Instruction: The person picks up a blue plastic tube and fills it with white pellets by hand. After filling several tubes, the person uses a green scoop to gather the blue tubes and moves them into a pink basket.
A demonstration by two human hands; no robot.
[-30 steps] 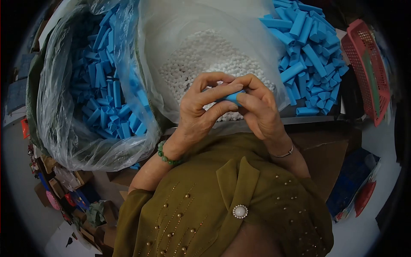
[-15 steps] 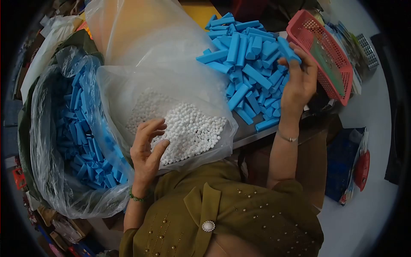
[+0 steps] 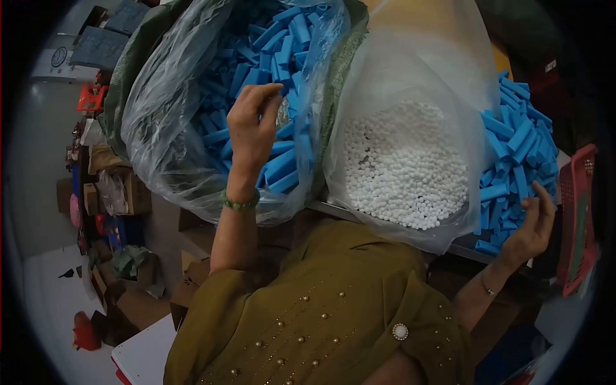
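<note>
My left hand (image 3: 253,122) is over a large bag (image 3: 163,128) lined with clear plastic and filled with short blue triangular-looking pieces (image 3: 282,170). Its thumb and index fingertips are nearly together, and a small greyish, shiny thing shows beside them; I cannot make out what they hold. My right hand (image 3: 532,224) is at the near right side of a heap of the same blue pieces (image 3: 513,144). The fingers there are bent and apart, with no piece visible between them. Between the hands, a translucent bag (image 3: 410,70) lies open with many small white balls (image 3: 410,167) in it.
A pink perforated basket (image 3: 581,218) stands at the right, close to my right hand. The metal table edge (image 3: 465,250) runs in front of my body. Cardboard boxes (image 3: 144,305) and a white board-like panel (image 3: 151,353) are at the lower left.
The view has swung left. My left hand has gone from the white balls to over the bag of blue pieces. My right hand has lowered, and the blue piece it held no longer shows in it.
</note>
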